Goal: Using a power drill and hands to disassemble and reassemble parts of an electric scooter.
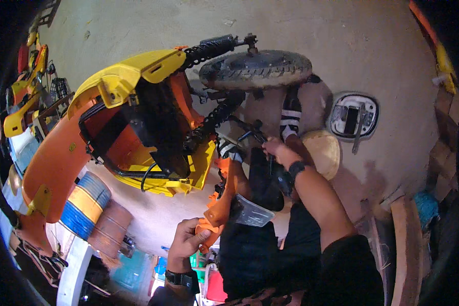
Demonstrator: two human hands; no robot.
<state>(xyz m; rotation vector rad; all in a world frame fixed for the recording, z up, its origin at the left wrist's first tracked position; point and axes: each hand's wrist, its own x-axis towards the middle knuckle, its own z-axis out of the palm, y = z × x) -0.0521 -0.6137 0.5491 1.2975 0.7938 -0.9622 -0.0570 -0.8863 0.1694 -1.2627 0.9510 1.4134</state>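
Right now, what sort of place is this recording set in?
Most likely a small motorbike or scooter repair workshop. A stripped yellow and orange scooter body stands over a bare concrete floor, with a loose tyre beside it. The left hand grips an orange panel.

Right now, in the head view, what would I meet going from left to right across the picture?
Orange body panel → striped blue and yellow barrel → yellow panel → left hand on an orange plastic piece → tyre → right hand → round wooden stool → white tray of tools.
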